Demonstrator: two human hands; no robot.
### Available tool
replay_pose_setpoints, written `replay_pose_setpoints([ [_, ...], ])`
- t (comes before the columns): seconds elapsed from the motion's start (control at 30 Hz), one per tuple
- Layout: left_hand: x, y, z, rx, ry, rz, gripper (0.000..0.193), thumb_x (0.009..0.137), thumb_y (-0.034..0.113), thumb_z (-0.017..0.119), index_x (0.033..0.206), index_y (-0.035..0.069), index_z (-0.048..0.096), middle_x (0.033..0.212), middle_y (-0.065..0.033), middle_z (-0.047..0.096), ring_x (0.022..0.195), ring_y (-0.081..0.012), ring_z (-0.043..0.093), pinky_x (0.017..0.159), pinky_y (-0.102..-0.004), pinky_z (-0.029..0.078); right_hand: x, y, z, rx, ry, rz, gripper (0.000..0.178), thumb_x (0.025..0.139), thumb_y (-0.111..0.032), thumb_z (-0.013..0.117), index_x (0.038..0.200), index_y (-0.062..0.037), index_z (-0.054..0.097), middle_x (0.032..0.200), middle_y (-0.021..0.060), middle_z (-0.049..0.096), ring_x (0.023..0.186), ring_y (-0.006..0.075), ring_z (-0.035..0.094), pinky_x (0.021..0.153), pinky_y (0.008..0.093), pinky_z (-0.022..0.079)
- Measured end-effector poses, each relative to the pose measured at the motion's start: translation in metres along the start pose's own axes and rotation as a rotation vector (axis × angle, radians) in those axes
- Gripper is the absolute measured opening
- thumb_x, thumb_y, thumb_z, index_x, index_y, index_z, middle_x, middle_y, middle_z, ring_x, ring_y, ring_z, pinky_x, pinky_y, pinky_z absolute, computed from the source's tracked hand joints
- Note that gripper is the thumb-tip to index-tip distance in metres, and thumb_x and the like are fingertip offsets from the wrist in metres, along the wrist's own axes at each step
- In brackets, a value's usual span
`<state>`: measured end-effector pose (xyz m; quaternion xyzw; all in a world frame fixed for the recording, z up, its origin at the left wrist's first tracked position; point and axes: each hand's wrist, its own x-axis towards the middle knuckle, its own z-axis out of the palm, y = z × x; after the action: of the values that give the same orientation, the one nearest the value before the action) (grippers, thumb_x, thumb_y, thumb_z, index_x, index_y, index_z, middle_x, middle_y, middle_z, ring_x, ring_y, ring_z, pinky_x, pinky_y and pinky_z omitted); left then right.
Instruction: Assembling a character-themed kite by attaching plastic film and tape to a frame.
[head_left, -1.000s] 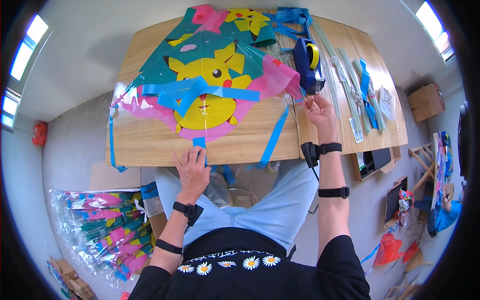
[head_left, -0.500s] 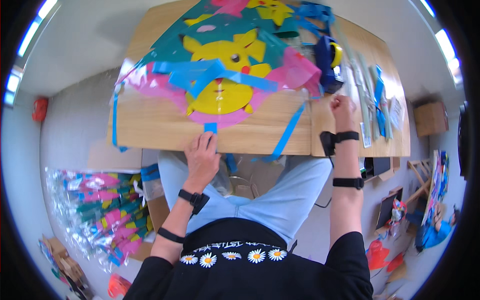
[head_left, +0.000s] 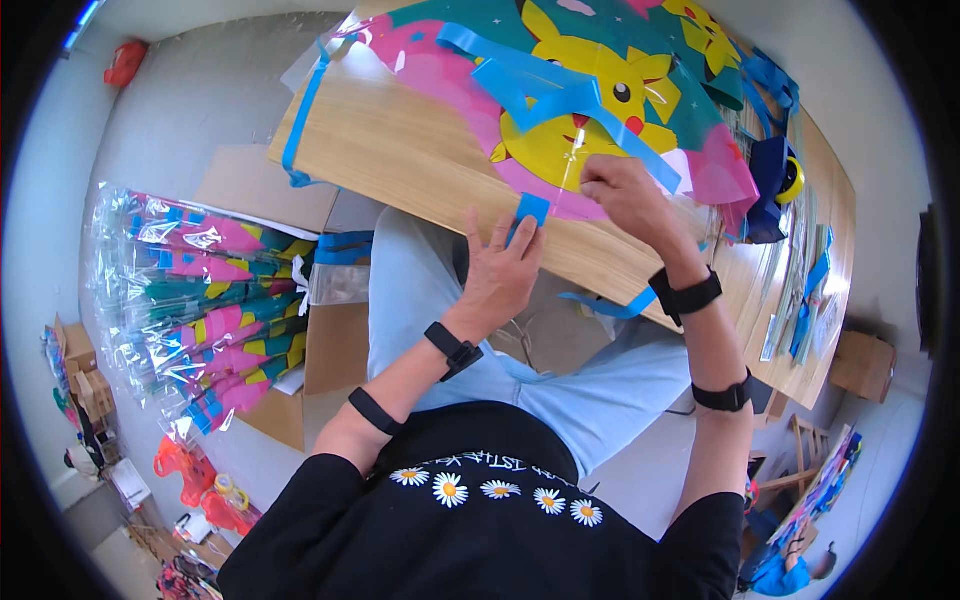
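Observation:
A clear plastic sheet printed in green, pink and yellow with a cartoon animal [head_left: 620, 85] lies across the wooden table [head_left: 400, 130]. A loose blue ribbon [head_left: 545, 85] is draped over it. At the sheet's near edge is a short blue strip [head_left: 532, 208]. My left hand [head_left: 505, 268] rests there with fingers spread, fingertips on the strip. My right hand [head_left: 632, 198] hovers just right of it, over the print's lower edge, fingers closed in a pinch. Whatever it may hold is too small to make out.
A dark blue tape dispenser [head_left: 770, 190] with a yellow core stands on the table's right, near thin rods [head_left: 785, 295] and blue ribbons. Ribbon ends hang off the front edge. Several clear-wrapped printed bundles [head_left: 210, 300] lie at left beside a cardboard box [head_left: 335, 350].
My right hand has moved left from beside the tape dispenser to the sheet's near edge. My left hand stays at the blue strip. The view has turned and shifted left.

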<state>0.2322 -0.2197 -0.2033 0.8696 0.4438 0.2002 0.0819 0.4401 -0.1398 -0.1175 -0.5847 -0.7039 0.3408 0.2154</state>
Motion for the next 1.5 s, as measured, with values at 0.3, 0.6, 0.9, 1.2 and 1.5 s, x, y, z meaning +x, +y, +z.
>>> replay_pose_setpoints([
  [0.3,0.0,-0.001,-0.001,-0.083,-0.001,-0.036,0.052,0.073,0.014,0.073,0.122,0.004,0.057,0.127,-0.0108,0.044,0.121,-0.0302,0.046,0.106,-0.07,0.02,0.034,0.008,0.038,-0.392,-0.232,-0.169,0.011,0.077,-0.011,0.063,0.076,-0.0016,0.058,0.076,0.0186,0.062,0.077,0.039,0.06,0.065,0.0478,0.044],
  [0.6,0.002,-0.001,0.0,-0.078,0.027,-0.025,0.048,0.074,0.012,0.07,0.12,0.003,0.06,0.126,-0.0093,0.046,0.12,-0.0297,0.047,0.106,-0.0701,0.021,0.038,0.012,0.045,-0.432,-0.264,-0.202,0.01,0.076,-0.011,0.064,0.077,-0.0031,0.059,0.078,0.0176,0.063,0.079,0.0393,0.06,0.065,0.0484,0.045],
  [0.9,0.002,-0.001,0.0,-0.065,0.025,-0.018,0.048,0.073,0.012,0.07,0.12,0.003,0.06,0.127,-0.0072,0.047,0.119,-0.0291,0.047,0.106,-0.0695,0.021,0.042,0.016,0.048,-0.456,-0.249,-0.228,0.007,0.076,-0.01,0.062,0.077,-0.0037,0.06,0.078,0.0173,0.064,0.078,0.0399,0.061,0.064,0.0487,0.046],
  [1.2,0.003,-0.002,-0.001,-0.057,0.036,-0.003,0.044,0.075,0.012,0.067,0.118,0.004,0.061,0.139,-0.0026,0.045,0.119,-0.0304,0.047,0.105,-0.0696,0.022,0.043,0.02,0.049,-0.45,-0.235,-0.249,0.007,0.077,-0.01,0.061,0.076,-0.0038,0.059,0.079,0.0169,0.064,0.079,0.0392,0.061,0.065,0.0485,0.046],
  [1.5,0.005,-0.003,-0.003,-0.044,0.025,0.024,0.037,0.08,0.012,0.063,0.116,0.003,0.061,0.137,-0.0039,0.047,0.117,-0.0314,0.048,0.104,-0.0696,0.023,0.049,0.015,0.049,-0.534,-0.242,-0.164,0.011,0.074,-0.014,0.066,0.077,-0.0044,0.066,0.079,0.0153,0.067,0.079,0.0358,0.064,0.066,0.0458,0.049],
])
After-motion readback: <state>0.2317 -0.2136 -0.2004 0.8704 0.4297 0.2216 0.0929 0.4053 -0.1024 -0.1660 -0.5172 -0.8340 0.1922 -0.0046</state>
